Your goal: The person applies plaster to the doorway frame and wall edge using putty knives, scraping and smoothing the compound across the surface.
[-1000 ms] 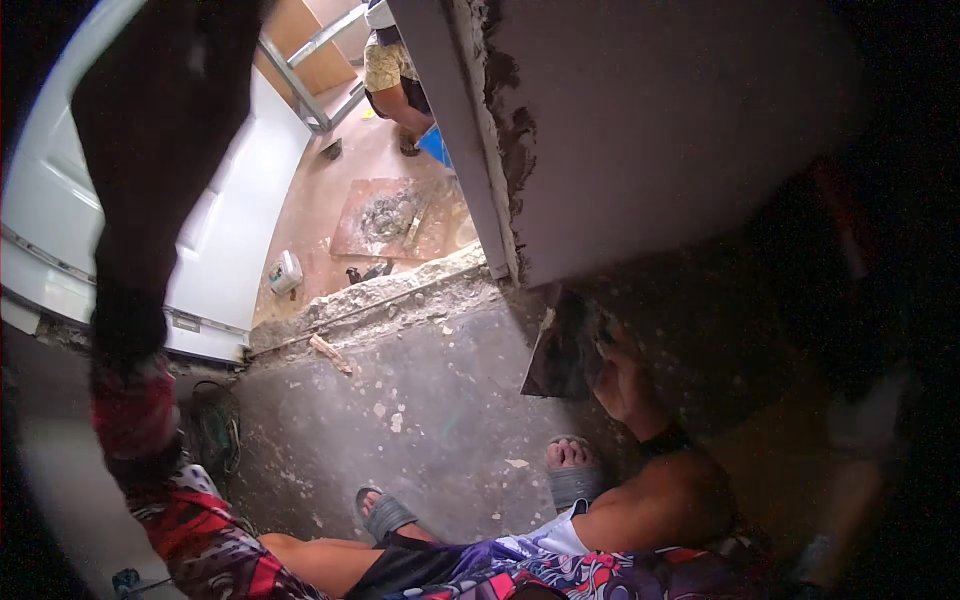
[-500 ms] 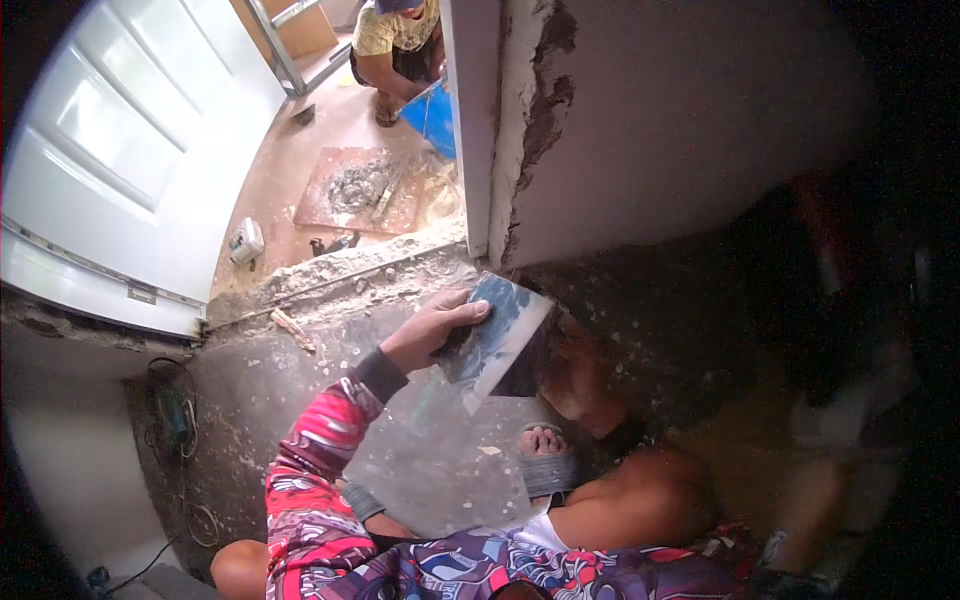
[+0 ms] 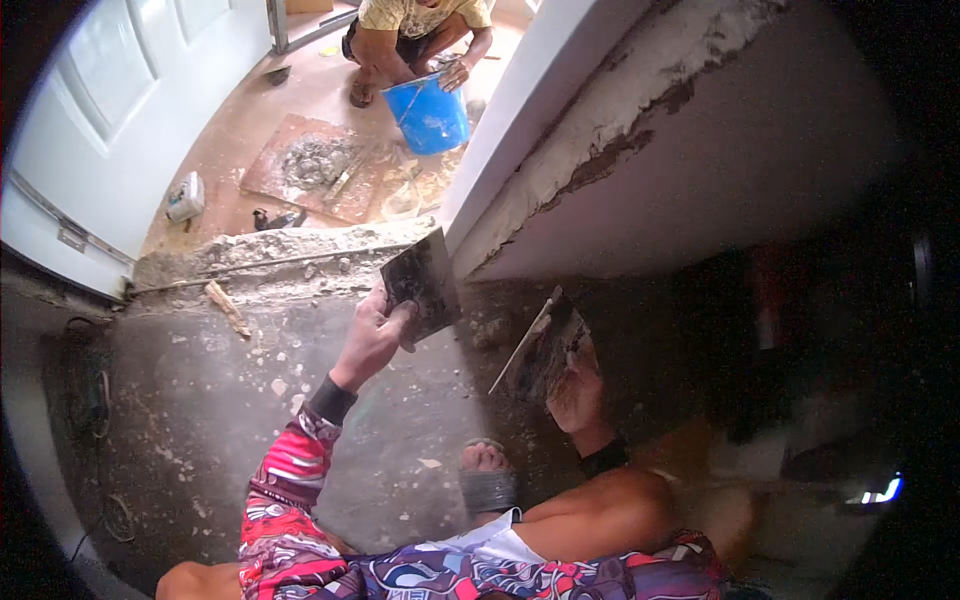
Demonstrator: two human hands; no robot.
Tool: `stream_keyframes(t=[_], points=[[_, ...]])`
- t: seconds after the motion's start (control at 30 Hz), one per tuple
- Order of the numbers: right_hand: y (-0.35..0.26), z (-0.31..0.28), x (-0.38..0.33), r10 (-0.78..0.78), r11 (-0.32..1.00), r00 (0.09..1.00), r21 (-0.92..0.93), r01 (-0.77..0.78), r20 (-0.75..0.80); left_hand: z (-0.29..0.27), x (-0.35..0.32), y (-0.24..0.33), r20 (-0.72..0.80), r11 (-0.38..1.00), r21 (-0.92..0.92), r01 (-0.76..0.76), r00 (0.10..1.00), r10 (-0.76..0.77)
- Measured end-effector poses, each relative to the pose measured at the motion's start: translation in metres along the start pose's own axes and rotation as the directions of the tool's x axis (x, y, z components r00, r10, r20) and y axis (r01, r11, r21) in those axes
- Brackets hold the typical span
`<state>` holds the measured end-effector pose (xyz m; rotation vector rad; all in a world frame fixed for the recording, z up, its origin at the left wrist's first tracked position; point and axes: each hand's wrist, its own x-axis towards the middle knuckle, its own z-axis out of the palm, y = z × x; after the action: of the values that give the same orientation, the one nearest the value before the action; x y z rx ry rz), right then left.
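Note:
My left hand [image 3: 372, 335] is closed on a flat rectangular plate [image 3: 422, 282], thumb pressed on its dark, dull face. It is held up before the doorway's rubble edge. To the right, in shadow, my right hand [image 3: 577, 395] grips a second flat plate [image 3: 543, 350], tilted, with a pale straight edge and a dark, smeared face. A gap separates the two plates. The right fingers are partly lost in the dark. Beneath both hands lies a grey floor [image 3: 330, 420] speckled with pale spots.
Beyond the broken threshold [image 3: 320, 250], a co-worker crouches with hands at a blue bucket [image 3: 428, 115]. A board [image 3: 265, 170] there carries a heap of wet mix. A white door [image 3: 110, 120] stands at left; a chipped wall edge [image 3: 600, 140] rises at right. A wood splinter [image 3: 228, 308] lies nearby.
My hands have come apart, and the right one with its plate now shows more plainly. The left plate has turned from a bright, shiny face to a dark one. The view has shifted, revealing more bucket.

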<state>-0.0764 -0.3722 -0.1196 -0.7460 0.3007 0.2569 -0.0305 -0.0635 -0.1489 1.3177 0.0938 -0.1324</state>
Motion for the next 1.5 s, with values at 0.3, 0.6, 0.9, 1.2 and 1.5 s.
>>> stream_keyframes(t=[0.3,0.6,0.9,1.2,1.5], points=[[-0.026,0.013,-0.01,-0.095,0.984,0.995,-0.149,0.092,-0.01,0.051,0.011,0.054,-0.032,0.55,0.554,-0.625,0.644,0.764],[-0.026,0.001,-0.012,-0.11,0.987,0.993,-0.124,0.103,-0.05,0.071,0.033,0.078,-0.084,0.372,0.628,-0.683,0.416,0.906],[-0.027,-0.008,-0.014,-0.052,0.996,0.997,-0.072,0.047,-0.058,0.09,0.041,0.079,-0.031,0.294,0.696,-0.655,0.381,0.924],[-0.033,-0.027,-0.016,-0.088,0.994,0.996,-0.063,0.087,-0.018,0.131,0.066,0.098,-0.058,0.242,0.75,-0.615,0.304,0.951],[-0.035,-0.042,-0.021,-0.101,0.994,0.994,-0.049,0.1,-0.026,0.142,0.069,0.103,-0.034,0.21,0.806,-0.553,0.31,0.95]])
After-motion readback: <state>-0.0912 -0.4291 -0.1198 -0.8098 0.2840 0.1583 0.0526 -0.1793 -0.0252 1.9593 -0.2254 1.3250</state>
